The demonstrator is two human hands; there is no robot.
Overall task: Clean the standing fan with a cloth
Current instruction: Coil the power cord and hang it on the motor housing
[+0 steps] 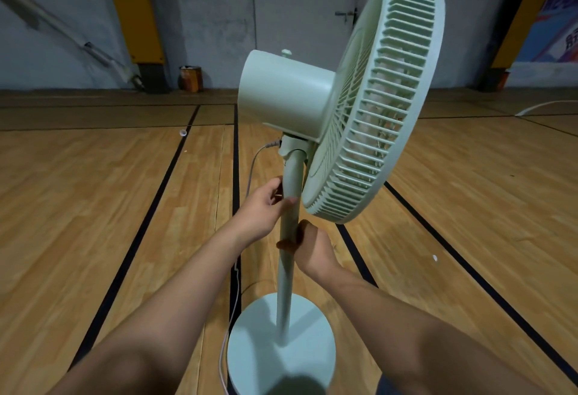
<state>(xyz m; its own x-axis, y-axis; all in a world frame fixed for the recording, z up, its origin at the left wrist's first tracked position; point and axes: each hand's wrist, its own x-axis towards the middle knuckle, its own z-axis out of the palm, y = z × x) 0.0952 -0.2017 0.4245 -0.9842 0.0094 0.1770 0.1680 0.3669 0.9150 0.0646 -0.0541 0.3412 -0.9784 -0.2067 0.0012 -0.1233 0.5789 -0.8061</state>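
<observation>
Two hands on pole (293,172) of standing fan (291,94): left hand (264,205) curled round it beneath fan head, right hand (311,249) gripping just below. Fan upright on wooden floor (93,191), cord (233,297) trailing left of round base (306,344).

Standing fan (281,91), pale green, standing on a round base (300,332) on the wooden floor (93,191). Slim pole (289,285) carries a cylindrical motor housing (275,103) and round slatted grille (391,97), which faces right. Pinkish cord (255,160) hangs from the neck on the left.
</observation>
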